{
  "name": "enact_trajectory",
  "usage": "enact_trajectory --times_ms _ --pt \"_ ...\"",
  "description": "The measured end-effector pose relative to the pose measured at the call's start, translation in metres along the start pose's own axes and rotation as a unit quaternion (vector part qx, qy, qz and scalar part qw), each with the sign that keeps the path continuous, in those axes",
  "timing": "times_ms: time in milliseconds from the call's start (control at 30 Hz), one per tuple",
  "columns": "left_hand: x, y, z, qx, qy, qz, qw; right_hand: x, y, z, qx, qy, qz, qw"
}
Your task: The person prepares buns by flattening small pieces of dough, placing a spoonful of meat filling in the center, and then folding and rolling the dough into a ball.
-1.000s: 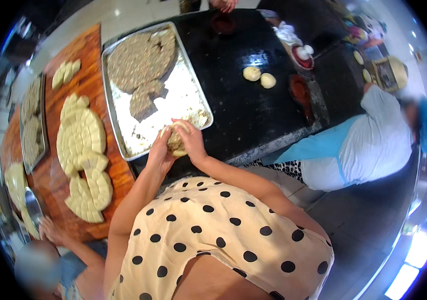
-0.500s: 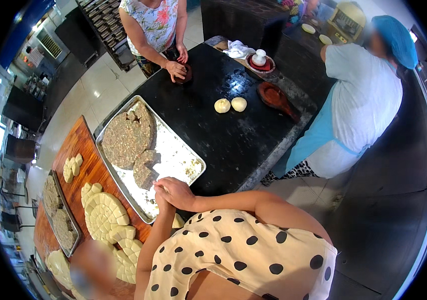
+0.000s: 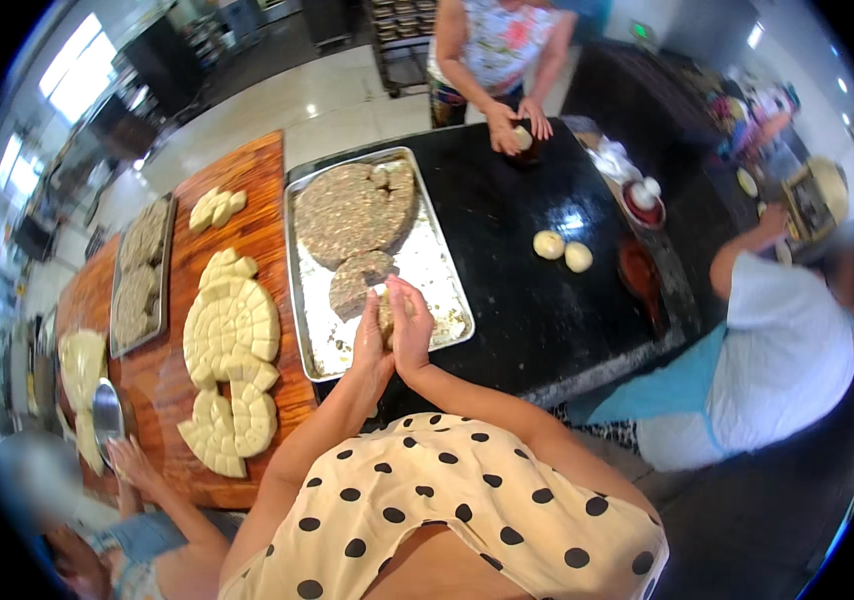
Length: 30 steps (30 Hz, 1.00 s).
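Observation:
My left hand [image 3: 369, 340] and my right hand [image 3: 411, 330] are pressed palm to palm over the near part of a metal tray [image 3: 437, 270]. Between them sits a small lump of speckled brown filling [image 3: 385, 318], with a pale bit showing near the fingertips. Both hands are closed around it, and the palms hide most of it. On the tray, just beyond my fingers, lies a broken-off chunk of the same filling [image 3: 350, 287]. It adjoins a large rounded slab of filling [image 3: 352, 212]. Crumbs are scattered over the tray's right side.
Cut dough pieces [image 3: 232, 325] lie on the wooden board [image 3: 292, 400] to the left, beside another filling tray [image 3: 144, 270]. Two dough balls [image 3: 563, 250] rest on the black table [image 3: 507, 310]. Co-workers stand across, at right and at lower left, one near a metal bowl [image 3: 109, 420].
My view has swung left, so the tables sit farther right. My hands, earlier folded one over the other, now stand upright around the filling lump. A co-worker's hands have appeared at lower left.

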<state>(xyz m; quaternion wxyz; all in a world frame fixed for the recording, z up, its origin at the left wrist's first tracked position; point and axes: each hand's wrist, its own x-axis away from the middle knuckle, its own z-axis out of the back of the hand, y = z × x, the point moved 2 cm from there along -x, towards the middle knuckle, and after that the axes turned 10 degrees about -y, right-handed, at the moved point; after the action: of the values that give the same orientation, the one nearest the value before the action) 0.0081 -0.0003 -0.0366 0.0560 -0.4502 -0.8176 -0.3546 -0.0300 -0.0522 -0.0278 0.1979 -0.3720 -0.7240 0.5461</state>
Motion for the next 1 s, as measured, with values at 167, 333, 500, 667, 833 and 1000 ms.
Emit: enact_trajectory --times_ms 167,333,500,667,833,1000 --pt "0.009 0.013 -0.002 -0.065 0.018 -0.111 0.992 0.003 -0.003 0.006 0.201 -0.135 0.077 0.967" --pt "0.033 0.035 -0.004 -0.05 -0.035 -0.085 0.995 0.01 -0.027 0.001 -0.011 -0.221 0.003 0.975" --pt "0.033 0.022 -0.013 -0.287 0.027 -0.237 0.928 0.017 -0.032 -0.003 0.038 -0.17 -0.018 0.985" --pt "0.03 0.02 -0.013 -0.329 0.005 -0.215 0.919 0.022 -0.049 -0.01 0.234 -0.141 0.172 0.947" --pt "0.026 0.037 -0.028 -0.483 0.002 -0.124 0.867 0.01 -0.047 -0.001 0.135 -0.107 0.086 0.981" --pt "0.027 0.036 -0.037 -0.072 -0.105 -0.063 0.99 -0.007 -0.062 0.006 -0.184 -0.038 -0.084 0.979"
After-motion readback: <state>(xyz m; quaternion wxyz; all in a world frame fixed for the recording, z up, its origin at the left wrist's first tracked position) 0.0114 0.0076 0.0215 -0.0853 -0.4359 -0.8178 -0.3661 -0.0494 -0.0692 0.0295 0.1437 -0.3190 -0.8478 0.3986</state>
